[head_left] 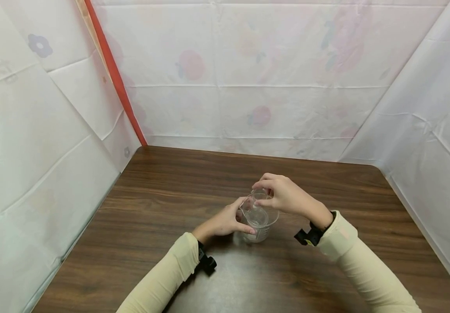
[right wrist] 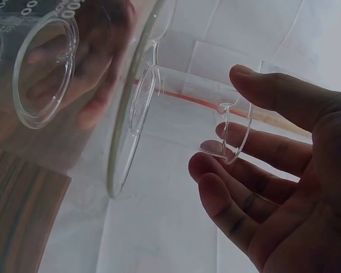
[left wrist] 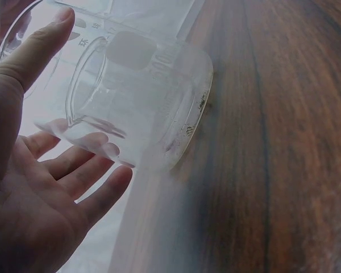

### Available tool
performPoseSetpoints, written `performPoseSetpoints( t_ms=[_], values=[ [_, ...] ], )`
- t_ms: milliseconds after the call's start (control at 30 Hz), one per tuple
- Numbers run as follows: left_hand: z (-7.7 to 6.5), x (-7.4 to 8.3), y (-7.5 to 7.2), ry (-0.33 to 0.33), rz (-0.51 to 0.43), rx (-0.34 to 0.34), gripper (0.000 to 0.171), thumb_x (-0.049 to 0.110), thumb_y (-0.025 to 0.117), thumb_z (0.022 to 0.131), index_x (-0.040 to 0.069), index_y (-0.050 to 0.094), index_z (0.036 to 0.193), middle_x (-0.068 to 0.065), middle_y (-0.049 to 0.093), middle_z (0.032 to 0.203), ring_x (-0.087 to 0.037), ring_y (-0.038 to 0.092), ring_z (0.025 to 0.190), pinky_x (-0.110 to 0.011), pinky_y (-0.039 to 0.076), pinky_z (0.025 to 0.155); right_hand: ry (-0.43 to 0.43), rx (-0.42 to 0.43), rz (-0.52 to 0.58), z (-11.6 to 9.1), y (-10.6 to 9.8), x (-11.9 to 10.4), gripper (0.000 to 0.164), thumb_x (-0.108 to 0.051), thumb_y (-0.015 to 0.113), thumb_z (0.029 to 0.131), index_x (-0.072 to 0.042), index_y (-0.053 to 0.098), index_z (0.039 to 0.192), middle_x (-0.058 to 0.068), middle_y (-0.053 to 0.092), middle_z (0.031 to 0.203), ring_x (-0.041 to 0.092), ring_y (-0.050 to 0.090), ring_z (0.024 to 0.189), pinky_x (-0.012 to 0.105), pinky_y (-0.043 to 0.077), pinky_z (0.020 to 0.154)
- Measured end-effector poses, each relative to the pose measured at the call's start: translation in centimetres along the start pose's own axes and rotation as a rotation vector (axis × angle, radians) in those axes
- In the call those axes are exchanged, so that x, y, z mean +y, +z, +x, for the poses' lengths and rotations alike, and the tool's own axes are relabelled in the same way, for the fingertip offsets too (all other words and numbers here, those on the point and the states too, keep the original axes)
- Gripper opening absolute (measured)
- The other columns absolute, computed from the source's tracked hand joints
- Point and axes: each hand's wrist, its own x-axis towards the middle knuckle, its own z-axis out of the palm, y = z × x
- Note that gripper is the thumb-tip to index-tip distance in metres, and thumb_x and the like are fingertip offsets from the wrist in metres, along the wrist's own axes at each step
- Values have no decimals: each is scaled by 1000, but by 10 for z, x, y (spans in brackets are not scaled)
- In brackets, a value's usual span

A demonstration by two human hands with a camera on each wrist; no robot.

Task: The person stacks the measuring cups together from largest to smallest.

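A large clear glass beaker [head_left: 263, 234] stands on the wooden table, its printed wall [left wrist: 159, 85] showing in the left wrist view. My left hand [head_left: 225, 221] holds it from the left, thumb on the near side and fingers round the far side. Inside it sits a smaller glass beaker, whose round rim [right wrist: 21, 108] shows through the wall in the right wrist view. Over the large beaker's mouth, my right hand [head_left: 283, 194] holds another small clear beaker [right wrist: 187, 94] by its upper end, thumb and fingers on opposite sides.
Dark wood-grain table [head_left: 162, 200] lies under both hands. White patterned sheets [head_left: 217, 65] hang behind it and at both sides, with a red strip [head_left: 115, 78] at the back left corner. Each wrist carries a black camera [head_left: 207, 263].
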Motion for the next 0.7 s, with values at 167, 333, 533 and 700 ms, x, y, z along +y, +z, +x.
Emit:
performPoseSetpoints(
  t_ms=[167, 333, 533, 700],
  values=[
    [0, 0, 0, 20, 0, 1, 93, 36, 82, 78, 16, 28, 151, -8, 46, 148, -25, 63, 108, -38, 51, 92, -3, -17, 6, -1, 3, 1, 30, -18, 79, 82, -5, 71, 108, 3, 63, 94, 15, 56, 71, 21, 46, 61],
    [0, 0, 0, 21, 5, -1, 94, 36, 82, 78, 16, 28, 151, -7, 46, 148, -26, 62, 109, -38, 51, 93, -4, -20, 1, -2, 6, 1, 31, -19, 80, 81, -5, 71, 108, 1, 62, 94, 8, 52, 70, 20, 46, 61],
    [0, 0, 0, 17, 8, 1, 93, 37, 82, 78, 16, 28, 151, -9, 47, 147, -24, 63, 107, -37, 52, 91, -2, -22, 16, -3, 9, 2, 30, -19, 80, 81, -6, 72, 107, 0, 62, 92, 6, 50, 69, 20, 45, 59],
    [0, -1, 0, 29, -9, 0, 91, 35, 82, 78, 16, 30, 150, -5, 46, 149, -25, 63, 109, -37, 51, 93, 1, -35, 24, -4, 12, 3, 30, -20, 79, 82, -7, 72, 108, -1, 61, 93, 6, 50, 70, 19, 44, 60]
  ],
)
